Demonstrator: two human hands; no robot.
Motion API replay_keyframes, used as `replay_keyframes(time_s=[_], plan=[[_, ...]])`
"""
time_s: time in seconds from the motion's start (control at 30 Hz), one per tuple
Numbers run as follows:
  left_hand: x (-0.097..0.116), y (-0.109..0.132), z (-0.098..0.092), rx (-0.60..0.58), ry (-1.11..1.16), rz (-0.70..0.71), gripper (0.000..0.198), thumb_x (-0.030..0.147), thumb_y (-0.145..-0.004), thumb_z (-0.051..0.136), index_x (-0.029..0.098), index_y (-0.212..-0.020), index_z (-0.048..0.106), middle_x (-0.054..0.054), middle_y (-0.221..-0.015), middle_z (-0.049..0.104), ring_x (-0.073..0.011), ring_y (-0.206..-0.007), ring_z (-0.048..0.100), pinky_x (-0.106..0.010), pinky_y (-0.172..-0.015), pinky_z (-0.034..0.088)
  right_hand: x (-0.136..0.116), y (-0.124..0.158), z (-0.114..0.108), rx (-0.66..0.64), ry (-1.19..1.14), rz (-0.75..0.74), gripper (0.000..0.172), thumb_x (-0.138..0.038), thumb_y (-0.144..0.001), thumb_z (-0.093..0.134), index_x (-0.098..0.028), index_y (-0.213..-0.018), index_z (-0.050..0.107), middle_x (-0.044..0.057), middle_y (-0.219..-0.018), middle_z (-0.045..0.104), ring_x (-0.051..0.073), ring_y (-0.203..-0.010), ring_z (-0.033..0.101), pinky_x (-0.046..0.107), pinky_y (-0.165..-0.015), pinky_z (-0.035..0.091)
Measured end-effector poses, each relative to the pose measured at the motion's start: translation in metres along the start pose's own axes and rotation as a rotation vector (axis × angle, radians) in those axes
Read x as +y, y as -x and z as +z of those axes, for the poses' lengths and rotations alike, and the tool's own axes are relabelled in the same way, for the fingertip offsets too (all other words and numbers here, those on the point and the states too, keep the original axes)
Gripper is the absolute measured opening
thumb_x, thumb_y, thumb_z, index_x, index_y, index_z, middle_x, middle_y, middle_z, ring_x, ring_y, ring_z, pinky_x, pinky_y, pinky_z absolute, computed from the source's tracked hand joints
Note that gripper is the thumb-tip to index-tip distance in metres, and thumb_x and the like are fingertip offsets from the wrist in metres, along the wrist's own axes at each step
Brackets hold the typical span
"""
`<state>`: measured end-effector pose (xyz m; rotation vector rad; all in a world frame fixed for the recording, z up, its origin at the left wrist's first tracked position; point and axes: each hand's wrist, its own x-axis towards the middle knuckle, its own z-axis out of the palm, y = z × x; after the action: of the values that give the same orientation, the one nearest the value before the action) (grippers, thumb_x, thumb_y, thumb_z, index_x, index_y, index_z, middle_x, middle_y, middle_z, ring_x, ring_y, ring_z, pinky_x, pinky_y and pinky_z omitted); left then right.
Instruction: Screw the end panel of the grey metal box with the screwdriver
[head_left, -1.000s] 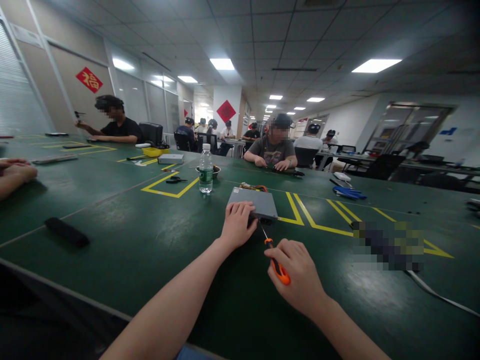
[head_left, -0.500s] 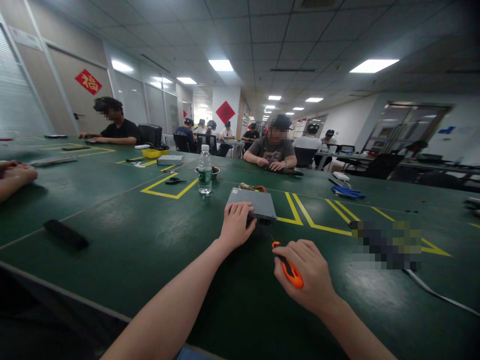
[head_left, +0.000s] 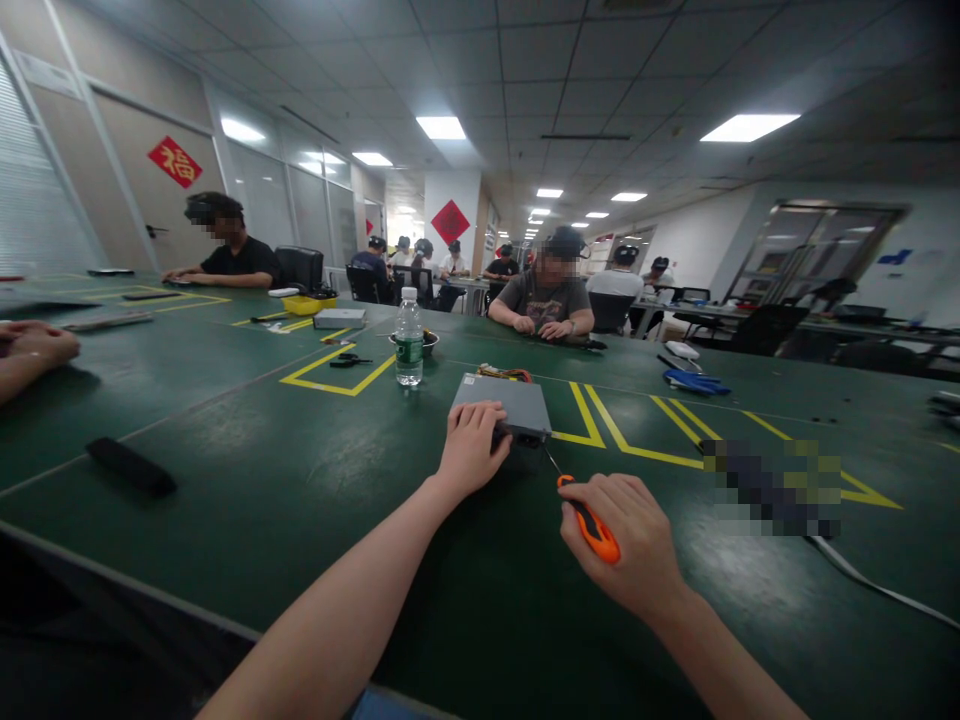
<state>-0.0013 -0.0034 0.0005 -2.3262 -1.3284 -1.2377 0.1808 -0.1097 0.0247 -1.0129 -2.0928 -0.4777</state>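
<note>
A grey metal computer power supply (head_left: pixel 517 402) lies on the green table, its bundle of coloured wires (head_left: pixel 504 373) at the far side. My left hand (head_left: pixel 474 445) grips its near left corner, fingers on the top face and thumb along the front side. To the right, my right hand (head_left: pixel 626 535) is closed round the orange and black handle of a screwdriver (head_left: pixel 598 532). The thin shaft slants up and left, its tip close to the front face of the power supply. Whether the tip touches it, I cannot tell.
A water bottle (head_left: pixel 409 338) stands behind my left hand, with a metal bowl (head_left: pixel 430 344) behind it. A black object (head_left: pixel 132 467) lies at left, blue gloves (head_left: pixel 695 382) at right. Across the table sits a person (head_left: pixel 551 290); another person's hand (head_left: pixel 37 345) is at far left.
My right hand and the screwdriver have moved slightly to the right, showing more of the shaft. My left hand and the power supply stay nearly where they were.
</note>
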Motion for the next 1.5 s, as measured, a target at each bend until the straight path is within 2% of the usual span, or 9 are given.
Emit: replay_keyframes(time_s=[0.23,0.43,0.6,0.73,0.9,0.97,1.17,1.33,1.5], plan=[[-0.001,0.000,0.001,0.004,-0.003,0.010,0.024,0.026,-0.079,0.054,0.023,-0.102,0.049,-0.002,-0.119,0.055,-0.0196,-0.114,0.044,-0.039,-0.099,0.026,0.000,-0.001,-0.001,0.005,0.013,-0.014,0.009,-0.019,-0.079,0.051,-0.016,-0.083,0.058,0.003,-0.071,0.057,0.015,-0.066,0.051,0.032,-0.070,0.038],[-0.001,0.000,0.001,-0.003,-0.006,0.007,0.025,0.026,-0.079,0.054,0.023,-0.103,0.049,-0.003,-0.119,0.055,-0.0198,-0.114,0.044,-0.040,-0.100,0.026,-0.003,0.002,0.006,0.015,0.080,0.004,0.016,-0.024,-0.082,0.049,-0.014,-0.093,0.055,0.003,-0.072,0.058,0.014,-0.062,0.052,0.031,-0.069,0.039],[-0.001,0.000,0.000,0.001,0.005,0.006,0.025,0.026,-0.079,0.053,0.024,-0.103,0.049,-0.003,-0.119,0.055,-0.0198,-0.113,0.045,-0.040,-0.100,0.026,-0.012,0.001,0.006,-0.120,0.125,-0.007,0.011,-0.018,-0.079,0.046,-0.018,-0.076,0.056,0.003,-0.068,0.052,0.015,-0.063,0.047,0.029,-0.062,0.035],[0.000,0.000,0.000,-0.006,0.002,0.001,0.025,0.026,-0.079,0.054,0.024,-0.103,0.050,-0.003,-0.119,0.055,-0.0202,-0.113,0.044,-0.041,-0.099,0.027,-0.018,-0.002,0.003,-0.182,0.131,0.012,0.013,-0.026,-0.079,0.048,-0.019,-0.072,0.056,0.004,-0.072,0.049,0.016,-0.066,0.045,0.029,-0.060,0.033],[-0.001,0.000,0.000,-0.003,0.000,0.005,0.026,0.026,-0.078,0.054,0.024,-0.103,0.049,-0.003,-0.119,0.055,-0.0199,-0.114,0.044,-0.040,-0.100,0.026,-0.010,0.002,0.003,-0.051,0.126,0.042,0.022,-0.034,-0.084,0.047,-0.015,-0.093,0.055,0.003,-0.070,0.057,0.015,-0.061,0.051,0.028,-0.061,0.037],[-0.001,0.000,0.000,-0.002,-0.003,0.006,0.026,0.026,-0.078,0.054,0.023,-0.103,0.049,-0.003,-0.119,0.055,-0.0199,-0.114,0.044,-0.040,-0.100,0.026,-0.006,0.004,0.004,-0.013,0.107,0.083,0.020,-0.032,-0.085,0.046,-0.015,-0.092,0.053,0.002,-0.066,0.057,0.013,-0.055,0.050,0.026,-0.057,0.037],[-0.001,0.000,-0.001,-0.012,-0.007,0.014,0.027,0.027,-0.079,0.054,0.023,-0.105,0.049,-0.003,-0.118,0.056,-0.0202,-0.113,0.044,-0.040,-0.099,0.027,-0.009,0.007,0.001,-0.079,0.112,-0.010,0.012,-0.021,-0.082,0.044,-0.018,-0.077,0.054,0.003,-0.066,0.056,0.015,-0.061,0.053,0.028,-0.060,0.038],[0.000,0.000,-0.002,-0.014,-0.008,0.008,0.026,0.027,-0.079,0.053,0.023,-0.104,0.049,-0.003,-0.120,0.054,-0.0206,-0.114,0.044,-0.041,-0.099,0.027,-0.012,0.017,-0.001,-0.122,0.102,0.063,0.013,-0.026,-0.081,0.047,-0.019,-0.087,0.056,0.004,-0.075,0.058,0.016,-0.064,0.055,0.028,-0.059,0.041],[0.000,0.000,0.000,-0.002,0.003,0.002,0.024,0.026,-0.079,0.054,0.023,-0.103,0.049,-0.003,-0.118,0.055,-0.0200,-0.113,0.044,-0.040,-0.099,0.027,-0.013,0.021,0.006,-0.042,0.091,0.140,0.022,-0.034,-0.086,0.045,-0.017,-0.096,0.052,0.004,-0.074,0.060,0.016,-0.060,0.055,0.028,-0.057,0.042]])
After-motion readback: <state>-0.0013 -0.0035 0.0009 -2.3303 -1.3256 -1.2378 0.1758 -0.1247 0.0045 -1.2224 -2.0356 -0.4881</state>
